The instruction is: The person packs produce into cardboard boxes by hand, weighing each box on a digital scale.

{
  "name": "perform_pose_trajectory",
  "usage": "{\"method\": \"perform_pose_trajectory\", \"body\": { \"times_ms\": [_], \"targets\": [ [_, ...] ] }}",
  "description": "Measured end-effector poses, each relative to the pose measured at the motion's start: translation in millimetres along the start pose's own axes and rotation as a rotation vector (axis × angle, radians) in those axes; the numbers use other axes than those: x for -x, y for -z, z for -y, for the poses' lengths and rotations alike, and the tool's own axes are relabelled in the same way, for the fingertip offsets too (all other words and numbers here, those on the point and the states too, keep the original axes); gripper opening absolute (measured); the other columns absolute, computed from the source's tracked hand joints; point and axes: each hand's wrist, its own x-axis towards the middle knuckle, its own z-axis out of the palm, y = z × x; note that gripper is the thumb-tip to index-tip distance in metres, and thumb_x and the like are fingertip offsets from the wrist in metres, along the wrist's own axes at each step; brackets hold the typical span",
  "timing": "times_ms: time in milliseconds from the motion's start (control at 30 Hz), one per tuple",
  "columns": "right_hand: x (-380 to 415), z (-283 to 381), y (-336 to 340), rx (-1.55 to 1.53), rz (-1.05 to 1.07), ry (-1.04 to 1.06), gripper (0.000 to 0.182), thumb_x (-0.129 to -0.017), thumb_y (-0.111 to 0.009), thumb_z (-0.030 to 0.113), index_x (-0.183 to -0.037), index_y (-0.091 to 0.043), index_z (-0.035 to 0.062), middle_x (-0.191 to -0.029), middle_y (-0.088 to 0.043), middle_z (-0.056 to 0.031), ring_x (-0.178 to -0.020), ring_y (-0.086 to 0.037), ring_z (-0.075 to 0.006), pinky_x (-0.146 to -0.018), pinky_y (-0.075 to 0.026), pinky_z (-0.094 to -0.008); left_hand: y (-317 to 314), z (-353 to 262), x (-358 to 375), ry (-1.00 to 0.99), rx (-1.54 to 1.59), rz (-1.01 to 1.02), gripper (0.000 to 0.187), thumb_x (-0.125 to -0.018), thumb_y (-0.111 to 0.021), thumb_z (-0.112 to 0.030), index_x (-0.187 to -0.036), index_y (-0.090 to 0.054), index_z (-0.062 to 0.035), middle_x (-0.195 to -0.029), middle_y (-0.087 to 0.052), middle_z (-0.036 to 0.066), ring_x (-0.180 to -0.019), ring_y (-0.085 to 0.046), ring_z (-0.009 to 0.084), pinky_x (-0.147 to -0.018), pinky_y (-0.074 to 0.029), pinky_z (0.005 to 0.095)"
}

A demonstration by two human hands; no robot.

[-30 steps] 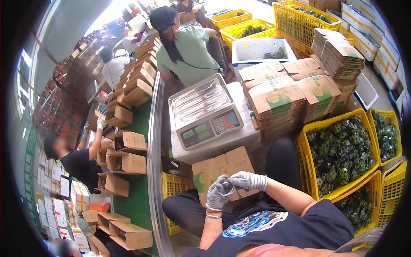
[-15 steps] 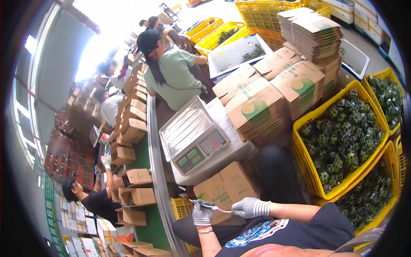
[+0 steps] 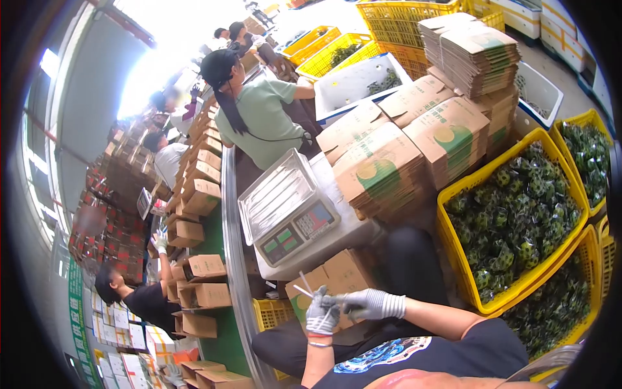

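Note:
My left hand (image 3: 322, 312), in a striped grey-and-white glove, is closed around a thin white strip (image 3: 302, 285). Its narrow pale ends stick up past the fingers. My right hand (image 3: 374, 304), in a matching glove, has its fingertips against the left one's. Its fingers are bent, and whatever they pinch is hidden. Both hands are above my lap, in front of a flattened brown carton (image 3: 340, 272). Beyond that carton, a scale (image 3: 285, 211) with a metal pan rests on a white-covered stand (image 3: 343, 188).
Stacked flat cartons (image 3: 382, 165) rise beside the scale. To my right, yellow crates (image 3: 447, 243) hold dark green bagged produce (image 3: 518, 214). A green conveyor (image 3: 227, 324) bearing open boxes (image 3: 206, 266) runs on my left. Co-workers include a person in a light green shirt (image 3: 259, 120).
My right hand has come in against the left, where the strip stretched between them before. The strip's ends now point upward from the left hand. My view has shifted slightly.

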Motion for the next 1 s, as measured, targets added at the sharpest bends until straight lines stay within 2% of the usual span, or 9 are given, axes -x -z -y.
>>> {"method": "perform_pose_trajectory", "body": {
  "times_ms": [33,67,133,233,467,600,733,900,1000],
  "targets": [
    [-6,-4,-9,0.064,-0.035,0.168,0.057,-0.083,-0.063,0.009,-0.135,-0.046,0.0197,-0.094,-0.061,-0.0087,-0.083,-0.061,-0.0231,-0.077,-0.050,-0.0323,-14,3,-1,0.149,0.272,0.046,0.024,-0.093,-0.055,-0.027,-0.106,-0.057,-0.0065,-0.061,-0.048,-0.002,-0.053,-0.049,0.0083,-0.047,-0.045,0.0254],
    [-11,-10,-19,0.128,-0.068,0.339,0.056,-0.079,-0.066,0.009,-0.132,-0.050,0.0188,-0.087,-0.058,-0.0102,-0.082,-0.061,-0.0265,-0.074,-0.050,-0.0337,-28,14,5,0.017,0.079,-0.090,0.025,-0.092,-0.056,-0.027,-0.105,-0.059,-0.0055,-0.060,-0.044,-0.003,-0.051,-0.046,0.0080,-0.045,-0.040,0.0243],
    [-19,-11,-19,0.246,-0.026,0.339,0.042,-0.074,-0.070,0.013,-0.115,-0.060,0.0161,-0.090,-0.056,-0.0098,-0.085,-0.059,-0.0293,-0.075,-0.049,-0.0362,-6,25,-11,0.049,-0.005,0.075,0.030,-0.096,-0.049,-0.028,-0.117,-0.054,-0.0075,-0.071,-0.052,0.001,-0.064,-0.054,0.0116,-0.057,-0.047,0.0257],
    [-23,4,-13,0.379,-0.063,0.353,0.026,-0.072,-0.070,0.017,-0.096,-0.061,0.0135,-0.097,-0.058,-0.0092,-0.090,-0.058,-0.0308,-0.079,-0.050,-0.0371,-11,37,-12,-0.085,-0.276,-0.027,0.034,-0.098,-0.044,-0.033,-0.118,-0.053,-0.0076,-0.088,-0.058,0.007,-0.085,-0.059,0.0160,-0.076,-0.049,0.0277],
    [-30,11,-19,0.479,-0.022,0.273,0.034,-0.076,-0.066,0.016,-0.110,-0.059,0.0109,-0.103,-0.059,-0.0109,-0.097,-0.057,-0.0307,-0.082,-0.050,-0.0384,-7,29,-6,-0.108,-0.105,-0.100,0.037,-0.097,-0.045,-0.033,-0.113,-0.052,-0.0008,-0.086,-0.060,0.008,-0.078,-0.060,0.0181,-0.069,-0.051,0.0319],
    [-32,4,-35,0.510,-0.048,0.418,0.037,-0.073,-0.070,0.015,-0.108,-0.059,0.0113,-0.103,-0.059,-0.0103,-0.095,-0.058,-0.0306,-0.078,-0.051,-0.0382,14,32,-27,-0.050,0.063,-0.160,0.032,-0.097,-0.045,-0.032,-0.108,-0.054,-0.0035,-0.065,-0.050,0.001,-0.055,-0.050,0.0133,-0.050,-0.044,0.0295],
    [-40,-7,-42,0.498,-0.112,0.379,0.031,-0.072,-0.072,0.014,-0.101,-0.062,0.0114,-0.099,-0.060,-0.0102,-0.090,-0.060,-0.0304,-0.076,-0.052,-0.0374,14,24,-22,-0.085,0.034,-0.184,0.027,-0.096,-0.050,-0.029,-0.107,-0.056,-0.0061,-0.066,-0.050,-0.001,-0.057,-0.051,0.0122,-0.050,-0.044,0.0284],
    [-51,9,-46,0.408,-0.055,0.286,0.036,-0.074,-0.071,0.012,-0.108,-0.059,0.0084,-0.098,-0.059,-0.0138,-0.089,-0.061,-0.0332,-0.078,-0.051,-0.0383,30,46,-35,-0.059,0.074,-0.066,0.041,-0.099,-0.032,-0.038,-0.098,-0.059,-0.0066,-0.082,-0.057,0.006,-0.081,-0.057,0.0221,-0.078,-0.048,0.0313],
    [-56,10,-55,0.329,-0.099,0.162,0.033,-0.075,-0.069,0.010,-0.107,-0.060,0.0076,-0.098,-0.060,-0.0152,-0.091,-0.061,-0.0334,-0.079,-0.051,-0.0377,40,51,-33,-0.078,0.595,0.232,0.025,-0.096,-0.040,-0.026,-0.090,-0.055,-0.0071,-0.076,-0.055,0.006,-0.073,-0.055,0.0214,-0.068,-0.047,0.0374]
  ]
}}
